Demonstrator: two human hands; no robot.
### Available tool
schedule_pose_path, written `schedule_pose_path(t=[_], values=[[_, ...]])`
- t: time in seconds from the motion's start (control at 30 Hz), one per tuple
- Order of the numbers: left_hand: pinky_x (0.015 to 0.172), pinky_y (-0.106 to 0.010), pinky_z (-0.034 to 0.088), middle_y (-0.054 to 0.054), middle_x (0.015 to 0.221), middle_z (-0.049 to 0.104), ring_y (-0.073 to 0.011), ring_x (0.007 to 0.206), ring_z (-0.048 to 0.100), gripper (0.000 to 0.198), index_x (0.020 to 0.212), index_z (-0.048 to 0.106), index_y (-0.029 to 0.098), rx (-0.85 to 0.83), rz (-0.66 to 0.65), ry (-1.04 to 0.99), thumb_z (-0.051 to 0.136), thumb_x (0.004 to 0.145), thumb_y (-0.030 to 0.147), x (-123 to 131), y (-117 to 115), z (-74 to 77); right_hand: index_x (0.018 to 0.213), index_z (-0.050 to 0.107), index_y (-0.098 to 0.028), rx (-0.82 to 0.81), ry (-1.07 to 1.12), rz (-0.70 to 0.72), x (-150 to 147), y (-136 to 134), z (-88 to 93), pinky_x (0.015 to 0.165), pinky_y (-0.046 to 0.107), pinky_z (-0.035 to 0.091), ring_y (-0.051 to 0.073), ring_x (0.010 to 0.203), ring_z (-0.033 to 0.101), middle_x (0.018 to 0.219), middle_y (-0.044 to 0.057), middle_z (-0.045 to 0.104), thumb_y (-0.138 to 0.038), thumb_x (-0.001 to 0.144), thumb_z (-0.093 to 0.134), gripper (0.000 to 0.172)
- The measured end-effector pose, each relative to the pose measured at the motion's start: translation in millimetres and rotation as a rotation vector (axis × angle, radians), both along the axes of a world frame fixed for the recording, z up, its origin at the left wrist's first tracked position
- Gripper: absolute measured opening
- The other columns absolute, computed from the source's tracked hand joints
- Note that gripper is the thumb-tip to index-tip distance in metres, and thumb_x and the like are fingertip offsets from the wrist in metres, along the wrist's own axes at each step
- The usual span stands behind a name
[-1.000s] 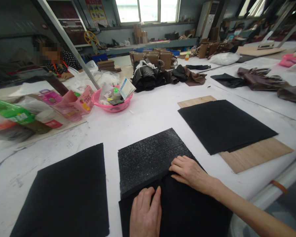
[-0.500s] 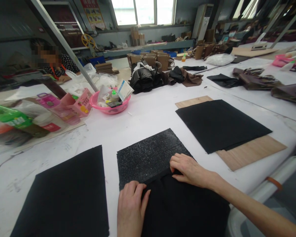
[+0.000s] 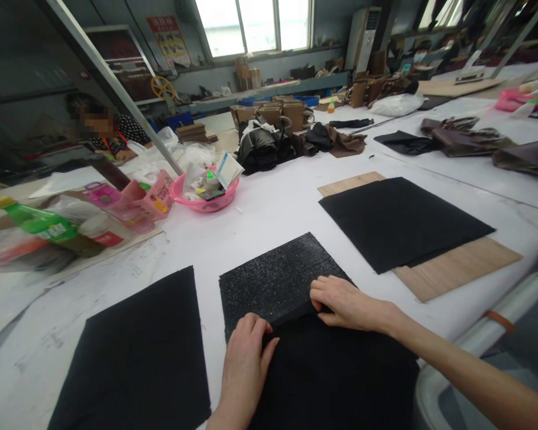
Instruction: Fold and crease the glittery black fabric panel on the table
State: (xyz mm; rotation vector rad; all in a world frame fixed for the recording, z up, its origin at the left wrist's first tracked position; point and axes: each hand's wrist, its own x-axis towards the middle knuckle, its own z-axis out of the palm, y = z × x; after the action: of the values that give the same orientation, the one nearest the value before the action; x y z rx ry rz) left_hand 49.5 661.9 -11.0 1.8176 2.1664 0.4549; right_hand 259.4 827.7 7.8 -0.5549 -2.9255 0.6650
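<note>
A plain black fabric sheet (image 3: 336, 370) lies over the near part of a black speckled panel (image 3: 269, 275) on the white table. My left hand (image 3: 246, 358) has its fingers curled on the fabric's upper left edge. Farther right along the same edge, my right hand (image 3: 341, 303) pinches the fabric with bent fingers. The speckled surface shows beyond both hands. To the left lies a separate black sheet (image 3: 138, 358). At the right, a black fabric stack (image 3: 403, 221) rests on a wooden board (image 3: 461, 266).
A pink basin (image 3: 206, 203) of small items stands beyond the left sheet, near a green bottle (image 3: 49, 227). Dark cloth and brown bags (image 3: 291, 113) are piled farther back. A grey bin (image 3: 443, 382) is at the lower right. A person (image 3: 116, 128) sits at the far left.
My left hand has moved slightly up and right along the fabric edge. My right hand has barely shifted and still pinches the fabric. The camera view has shifted a little.
</note>
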Motion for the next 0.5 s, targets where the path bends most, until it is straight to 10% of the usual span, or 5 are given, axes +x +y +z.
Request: schedule_pose_path(t=[0.23,0.5], values=[[0.078,-0.037,0.042,-0.004,0.093,0.058,-0.0237,0.090,0.055,0.014,0.088,0.061,0.021,-0.023,-0.064,0.054,0.049,0.090,0.014,0,3,8.1,0.098,0.056,-0.023,-0.099,0.002,-0.074,20,-6,18.7,0.066,0.024,0.035,0.016,0.076,0.057,0.085,-0.005,0.062,-0.012,0.080,0.072,0.026],[0.067,-0.026,0.042,0.001,0.075,0.062,-0.0164,0.072,0.058,0.019,0.079,0.058,0.022,-0.089,-0.063,-0.356,0.050,0.092,0.034,-20,-18,17.0,0.085,0.067,-0.022,-0.308,0.170,-0.126,61,-3,32.6,0.069,0.023,0.041,0.014,0.075,0.061,0.082,-0.004,0.066,-0.029,0.092,0.065,0.010]])
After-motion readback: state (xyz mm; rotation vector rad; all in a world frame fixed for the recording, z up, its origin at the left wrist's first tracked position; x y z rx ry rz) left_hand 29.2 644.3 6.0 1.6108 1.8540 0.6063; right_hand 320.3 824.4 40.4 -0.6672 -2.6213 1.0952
